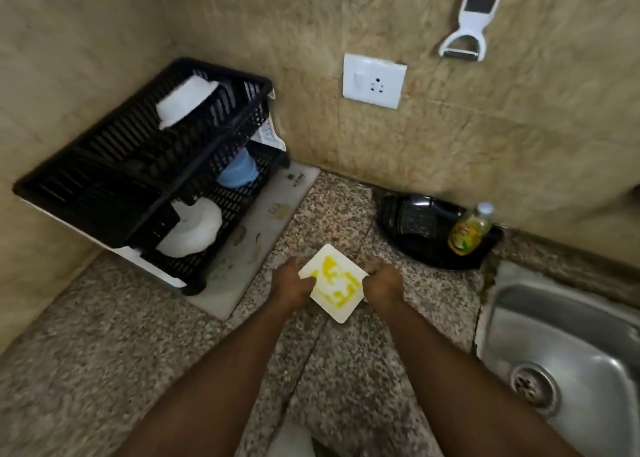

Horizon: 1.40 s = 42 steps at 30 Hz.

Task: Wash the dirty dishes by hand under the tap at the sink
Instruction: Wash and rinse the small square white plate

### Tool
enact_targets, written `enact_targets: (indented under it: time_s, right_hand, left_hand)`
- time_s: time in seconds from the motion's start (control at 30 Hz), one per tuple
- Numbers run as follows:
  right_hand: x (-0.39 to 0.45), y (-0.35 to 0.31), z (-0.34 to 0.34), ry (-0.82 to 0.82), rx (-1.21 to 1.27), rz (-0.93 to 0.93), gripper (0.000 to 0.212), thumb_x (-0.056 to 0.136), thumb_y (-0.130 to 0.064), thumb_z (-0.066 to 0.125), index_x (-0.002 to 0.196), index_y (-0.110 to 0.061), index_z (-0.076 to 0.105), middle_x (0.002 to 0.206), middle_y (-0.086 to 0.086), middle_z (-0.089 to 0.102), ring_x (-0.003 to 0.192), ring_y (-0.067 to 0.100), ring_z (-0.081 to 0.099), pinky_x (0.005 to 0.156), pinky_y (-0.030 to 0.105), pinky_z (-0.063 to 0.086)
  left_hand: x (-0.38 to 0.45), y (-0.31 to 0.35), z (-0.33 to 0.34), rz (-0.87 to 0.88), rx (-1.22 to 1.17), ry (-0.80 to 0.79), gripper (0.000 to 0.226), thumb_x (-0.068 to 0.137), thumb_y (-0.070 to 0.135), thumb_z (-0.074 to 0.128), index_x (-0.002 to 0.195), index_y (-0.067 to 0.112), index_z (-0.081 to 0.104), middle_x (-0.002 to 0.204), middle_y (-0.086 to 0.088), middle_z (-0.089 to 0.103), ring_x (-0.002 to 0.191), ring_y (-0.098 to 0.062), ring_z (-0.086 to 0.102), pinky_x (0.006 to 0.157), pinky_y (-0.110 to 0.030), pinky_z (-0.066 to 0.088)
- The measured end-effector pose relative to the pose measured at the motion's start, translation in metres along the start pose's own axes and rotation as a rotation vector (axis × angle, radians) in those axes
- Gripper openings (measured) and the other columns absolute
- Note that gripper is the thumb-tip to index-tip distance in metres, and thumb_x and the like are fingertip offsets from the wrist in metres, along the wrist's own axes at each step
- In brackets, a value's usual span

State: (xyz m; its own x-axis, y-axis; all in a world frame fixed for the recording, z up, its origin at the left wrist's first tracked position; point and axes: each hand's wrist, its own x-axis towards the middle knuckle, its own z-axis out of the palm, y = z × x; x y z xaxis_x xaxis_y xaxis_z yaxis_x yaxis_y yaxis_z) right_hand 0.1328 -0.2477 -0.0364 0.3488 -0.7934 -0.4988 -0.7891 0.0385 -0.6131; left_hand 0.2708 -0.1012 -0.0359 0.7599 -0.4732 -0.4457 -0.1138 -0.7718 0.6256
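Note:
A small square white plate (pixel 334 283) smeared with yellow residue is held over the speckled granite counter (pixel 138 335). My left hand (pixel 291 283) grips its left edge, thumb on top. My right hand (pixel 382 283) grips its right edge. The steel sink (pixel 568 335) lies to the right, its drain (pixel 533 385) visible; no tap is in view. A bottle of yellow-green dish liquid (pixel 469 229) stands on a black tray (pixel 422 229) behind the sink.
A black two-tier dish rack (pixel 131 165) stands at the left on a stained white mat (pixel 263 228), holding white dishes (pixel 192 228) and a blue cup (pixel 239 172). A wall socket (pixel 374 80) and a hanging peeler (pixel 469 23) are on the tiled wall.

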Motion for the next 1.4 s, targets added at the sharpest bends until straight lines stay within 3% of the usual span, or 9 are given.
enact_targets:
  time_s: [0.17,0.3,0.43,0.6,0.73,0.93,1.1,1.2,1.4]
  right_hand:
    - [-0.006,0.083,-0.064,0.033,0.357,0.043,0.022,0.087,-0.017,0.061,0.075,-0.025,0.079,0.090,0.000,0.078,0.084,0.026,0.073,0.080,0.047,0.062]
    - [-0.031,0.129,-0.157,0.089,0.568,0.027,0.026,0.098,-0.001,0.056,0.092,-0.016,0.077,0.092,0.007,0.076,0.080,0.023,0.071,0.065,0.033,0.059]
    - [-0.038,0.177,-0.259,0.189,0.583,-0.008,0.020,0.097,-0.012,0.064,0.083,-0.020,0.077,0.093,0.014,0.077,0.083,0.033,0.074,0.069,0.049,0.064]
    - [-0.024,0.217,-0.367,0.650,0.298,-0.139,0.041,0.089,-0.058,0.056,0.100,-0.023,0.074,0.095,0.013,0.077,0.089,0.036,0.073,0.082,0.047,0.059]
    - [-0.019,0.212,-0.443,1.031,0.278,-0.091,0.062,0.095,-0.056,0.059,0.129,-0.004,0.056,0.120,0.023,0.067,0.109,0.041,0.064,0.089,0.042,0.050]
    - [0.000,0.228,-0.487,0.819,0.156,-0.148,0.046,0.105,-0.042,0.052,0.098,0.001,0.069,0.101,0.026,0.072,0.097,0.043,0.066,0.079,0.042,0.049]
    - [0.010,0.238,-0.488,0.637,0.778,-0.057,0.046,0.104,-0.044,0.051,0.073,-0.013,0.063,0.075,0.010,0.070,0.072,0.034,0.072,0.067,0.046,0.061]
    - [0.001,0.239,-0.482,0.509,0.980,-0.069,0.035,0.102,-0.040,0.059,0.077,-0.015,0.060,0.072,0.006,0.065,0.059,0.023,0.065,0.049,0.032,0.053]
    - [-0.010,0.261,-0.443,0.118,0.759,-0.007,0.017,0.092,-0.025,0.074,0.104,-0.014,0.071,0.099,0.009,0.077,0.085,0.024,0.073,0.070,0.046,0.062]
  left_hand:
    - [-0.056,0.054,0.050,-0.072,-0.251,-0.142,0.033,0.101,0.038,0.065,0.103,0.006,0.073,0.081,-0.013,0.068,0.054,-0.025,0.061,0.044,-0.032,0.055]
    - [-0.096,0.113,0.114,-0.045,-0.345,-0.282,0.046,0.105,0.047,0.054,0.093,0.006,0.070,0.071,-0.016,0.066,0.045,-0.023,0.054,0.038,-0.023,0.040]
    - [-0.140,0.181,0.183,0.070,-0.422,-0.373,0.045,0.109,0.042,0.047,0.091,0.006,0.066,0.058,-0.015,0.061,0.032,-0.017,0.046,0.034,-0.020,0.034]
    - [-0.190,0.257,0.248,0.113,-0.597,-0.356,0.043,0.110,0.037,0.049,0.095,0.002,0.068,0.057,-0.011,0.066,0.033,-0.018,0.049,0.033,-0.018,0.031]
    - [-0.216,0.297,0.277,0.134,-0.647,-0.341,0.043,0.110,0.038,0.049,0.100,0.000,0.067,0.056,-0.011,0.064,0.028,-0.014,0.042,0.032,-0.017,0.027]
    - [-0.229,0.316,0.310,0.151,-0.604,-0.296,0.056,0.108,0.044,0.049,0.107,-0.010,0.064,0.061,-0.017,0.059,0.031,-0.019,0.042,0.036,-0.020,0.029]
    - [-0.239,0.327,0.318,0.161,-0.622,-0.265,0.055,0.108,0.043,0.051,0.106,-0.011,0.064,0.068,-0.017,0.059,0.037,-0.018,0.047,0.037,-0.020,0.031]
    - [-0.240,0.332,0.319,0.140,-0.625,-0.244,0.043,0.107,0.044,0.053,0.106,0.004,0.068,0.083,-0.017,0.069,0.053,-0.023,0.060,0.039,-0.022,0.037]
    - [-0.244,0.336,0.314,0.185,-0.636,-0.188,0.037,0.107,0.039,0.053,0.102,0.006,0.068,0.083,-0.016,0.070,0.054,-0.025,0.062,0.037,-0.024,0.042]
